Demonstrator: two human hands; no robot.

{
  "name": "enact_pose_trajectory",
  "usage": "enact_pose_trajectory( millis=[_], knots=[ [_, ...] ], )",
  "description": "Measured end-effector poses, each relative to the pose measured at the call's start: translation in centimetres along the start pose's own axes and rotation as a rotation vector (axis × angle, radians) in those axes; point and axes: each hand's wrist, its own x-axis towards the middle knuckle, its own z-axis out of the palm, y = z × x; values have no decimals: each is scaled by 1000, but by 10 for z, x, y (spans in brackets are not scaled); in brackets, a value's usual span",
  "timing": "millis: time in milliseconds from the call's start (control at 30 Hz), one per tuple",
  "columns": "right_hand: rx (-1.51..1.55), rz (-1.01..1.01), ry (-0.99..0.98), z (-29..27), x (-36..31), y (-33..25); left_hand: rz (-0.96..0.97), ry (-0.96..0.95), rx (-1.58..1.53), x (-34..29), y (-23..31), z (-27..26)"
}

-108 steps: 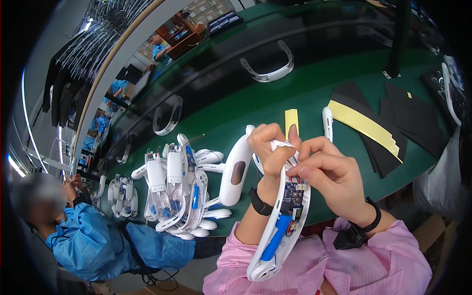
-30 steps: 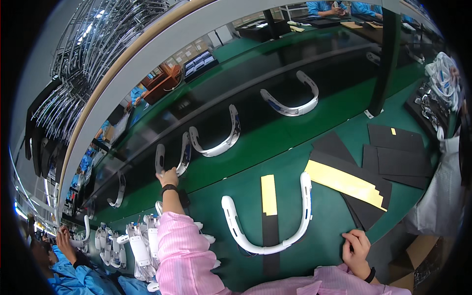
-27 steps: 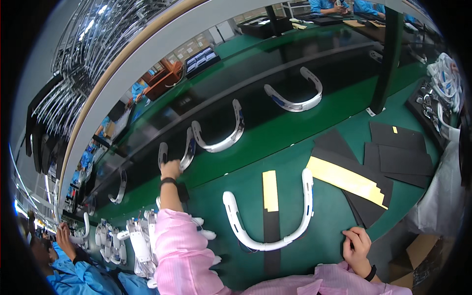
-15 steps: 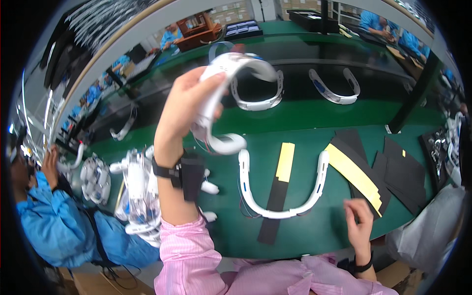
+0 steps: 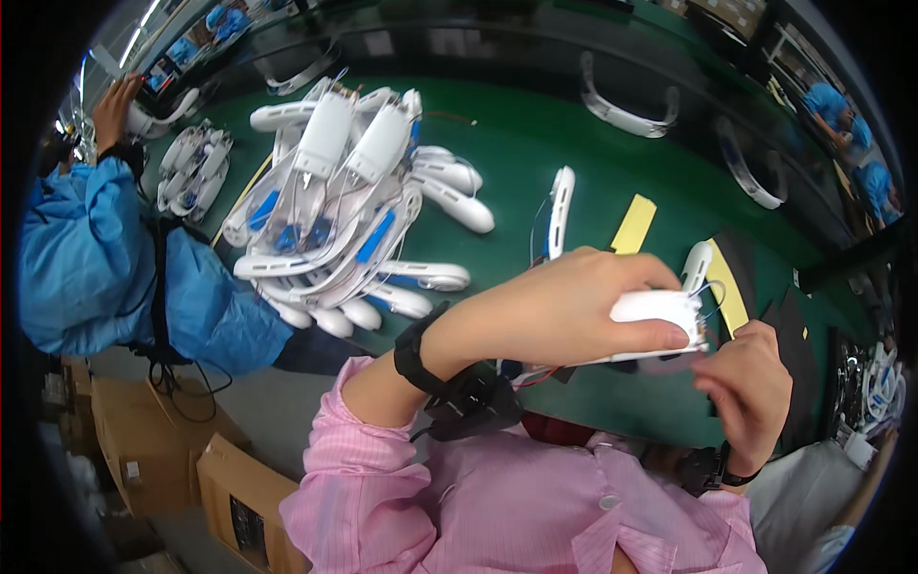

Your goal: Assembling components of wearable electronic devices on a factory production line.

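Note:
My left hand (image 5: 583, 306) is closed round a white neck fan (image 5: 655, 308), low in front of my chest. Loose thin wires show at the fan's end, and a red wire hangs below my wrist. Just beside that end is my right hand (image 5: 751, 387), its fingers curled; whether they pinch a wire is hidden. Under my left hand a second white U-shaped neck fan (image 5: 561, 210) lies on the table, partly covered. A yellow-topped strip (image 5: 634, 225) runs beside it.
At left a heap of white neck fan parts (image 5: 325, 134) covers the green table (image 5: 516, 143). Black and yellow strips (image 5: 729, 287) lie at right. More white bands (image 5: 626, 117) stand at the back. A co-worker in a blue sleeve (image 5: 115, 258) sits at left; cardboard boxes (image 5: 143, 440) are below.
My left hand has come down from the back ledge with a neck fan, toward my chest. My right hand has moved up next to it. The view has swung left and down.

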Motion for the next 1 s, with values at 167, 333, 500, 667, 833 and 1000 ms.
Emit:
enact_pose_trajectory(
  millis=[167, 333, 500, 667, 833, 1000],
  knots=[
    [129, 328, 203, 15, -4, 6, 380, 279, 35, -48, -50, 9],
    [111, 291, 178, 18, 5, 13, 433, 467, 159, -65, -59, 23],
    [151, 289, 158, 20, 2, 14, 504, 537, -14, -63, -72, 22],
    [127, 263, 131, 17, -8, 25, 477, 526, 60, -61, -69, 24],
    [234, 333, 236, 27, -8, 26, 499, 710, 26, -59, -78, 39],
    [412, 401, 161, 13, -11, 28, 525, 658, 271, -65, -78, 31]
  ],
)
